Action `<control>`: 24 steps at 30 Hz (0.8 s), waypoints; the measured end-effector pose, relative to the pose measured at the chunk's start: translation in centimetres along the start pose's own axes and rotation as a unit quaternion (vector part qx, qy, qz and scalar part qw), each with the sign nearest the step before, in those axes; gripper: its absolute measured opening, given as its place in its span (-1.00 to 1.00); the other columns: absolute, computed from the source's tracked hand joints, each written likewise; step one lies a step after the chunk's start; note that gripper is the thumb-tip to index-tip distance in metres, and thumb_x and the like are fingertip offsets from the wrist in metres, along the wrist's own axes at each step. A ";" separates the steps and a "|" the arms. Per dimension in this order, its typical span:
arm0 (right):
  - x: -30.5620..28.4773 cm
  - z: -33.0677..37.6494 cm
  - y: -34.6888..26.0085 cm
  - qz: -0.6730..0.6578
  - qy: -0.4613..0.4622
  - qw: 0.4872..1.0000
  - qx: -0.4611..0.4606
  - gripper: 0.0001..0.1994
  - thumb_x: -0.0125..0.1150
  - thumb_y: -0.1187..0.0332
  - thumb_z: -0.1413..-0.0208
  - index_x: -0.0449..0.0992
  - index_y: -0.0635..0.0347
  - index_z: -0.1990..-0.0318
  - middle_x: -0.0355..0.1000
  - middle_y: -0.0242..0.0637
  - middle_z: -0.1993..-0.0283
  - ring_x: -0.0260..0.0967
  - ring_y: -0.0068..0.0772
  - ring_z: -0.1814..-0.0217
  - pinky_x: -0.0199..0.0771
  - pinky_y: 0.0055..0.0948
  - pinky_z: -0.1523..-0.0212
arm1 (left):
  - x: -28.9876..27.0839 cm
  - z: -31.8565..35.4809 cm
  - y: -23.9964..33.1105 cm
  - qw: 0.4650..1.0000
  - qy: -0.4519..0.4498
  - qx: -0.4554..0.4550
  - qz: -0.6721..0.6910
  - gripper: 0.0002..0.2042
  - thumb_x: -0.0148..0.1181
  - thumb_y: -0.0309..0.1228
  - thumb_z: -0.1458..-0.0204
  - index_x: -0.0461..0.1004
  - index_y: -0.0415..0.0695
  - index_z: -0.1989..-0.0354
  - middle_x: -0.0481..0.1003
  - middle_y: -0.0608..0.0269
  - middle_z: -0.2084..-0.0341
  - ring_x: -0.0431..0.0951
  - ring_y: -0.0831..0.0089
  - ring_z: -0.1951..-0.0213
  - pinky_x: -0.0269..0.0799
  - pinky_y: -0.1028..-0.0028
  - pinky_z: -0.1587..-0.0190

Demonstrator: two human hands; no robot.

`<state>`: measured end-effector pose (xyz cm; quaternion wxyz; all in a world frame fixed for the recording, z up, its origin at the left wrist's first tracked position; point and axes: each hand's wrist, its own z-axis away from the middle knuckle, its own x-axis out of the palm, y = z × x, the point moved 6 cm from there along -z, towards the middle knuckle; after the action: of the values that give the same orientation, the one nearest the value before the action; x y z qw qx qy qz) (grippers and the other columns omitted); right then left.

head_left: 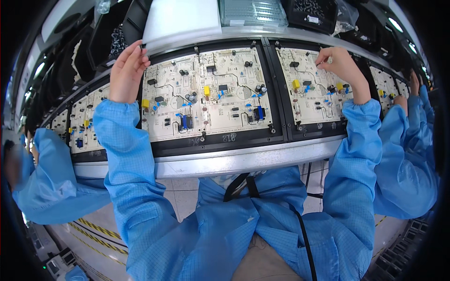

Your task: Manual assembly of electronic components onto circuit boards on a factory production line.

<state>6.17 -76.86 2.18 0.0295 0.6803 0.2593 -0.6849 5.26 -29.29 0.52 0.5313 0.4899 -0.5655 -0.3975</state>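
Note:
My left hand (126, 72) is raised at the far edge of a black carrier frame (220, 140), its fingers pinched on a small dark component (143, 46). Below and right of it lie pale circuit boards (180, 84) set in the frame, with yellow blocks, blue parts and black capacitors mounted on them. My right hand (341, 65) hovers over the far part of another circuit board (304, 105) to the right. Its thumb and forefinger are closed together; whatever is between them is too small to make out.
A metal rail (243, 157) runs along the near edge. Behind the frames stand black bins (309, 11) of small parts, a clear greenish tray (253, 13) and a white sheet (182, 21). Co-workers in blue sleeves (58, 173) work close by on both sides.

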 end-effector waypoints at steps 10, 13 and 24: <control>-1.4 -13.5 -8.4 -0.075 0.109 0.981 -0.139 -0.82 0.20 0.39 -0.01 0.46 0.27 0.25 0.39 -0.32 0.52 0.28 -0.56 0.49 0.31 -0.54 0.43 | 1.3 0.9 -1.7 0.999 -0.019 -0.030 -0.017 -0.73 0.09 -0.40 -0.11 0.41 -0.26 0.06 0.47 0.24 0.36 0.43 0.60 0.37 0.38 0.59 0.23; 0.8 -22.0 -7.1 -0.038 0.171 0.977 -0.124 -0.75 0.20 0.34 -0.01 0.47 0.25 0.18 0.47 -0.22 0.41 0.43 -0.36 0.36 0.43 -0.44 0.28 | 2.7 1.3 -1.6 0.998 -0.051 -0.011 -0.032 -0.75 0.08 -0.43 -0.10 0.41 -0.26 0.07 0.48 0.30 0.41 0.42 0.62 0.38 0.36 0.61 0.22; 2.7 -32.0 -5.9 -0.023 0.198 0.980 0.018 -0.64 0.42 0.24 0.20 0.55 0.19 0.22 0.51 -0.15 0.26 0.47 -0.23 0.20 0.47 -0.37 0.11 | 4.7 2.4 0.0 0.995 -0.079 -0.036 -0.045 -0.77 0.06 -0.46 -0.11 0.40 -0.24 0.06 0.48 0.29 0.36 0.42 0.61 0.33 0.35 0.59 0.18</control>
<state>33.01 -58.26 3.39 -0.0505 0.7966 0.2634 -0.5417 3.10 -34.03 1.23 0.4838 0.4624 -0.5683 -0.4787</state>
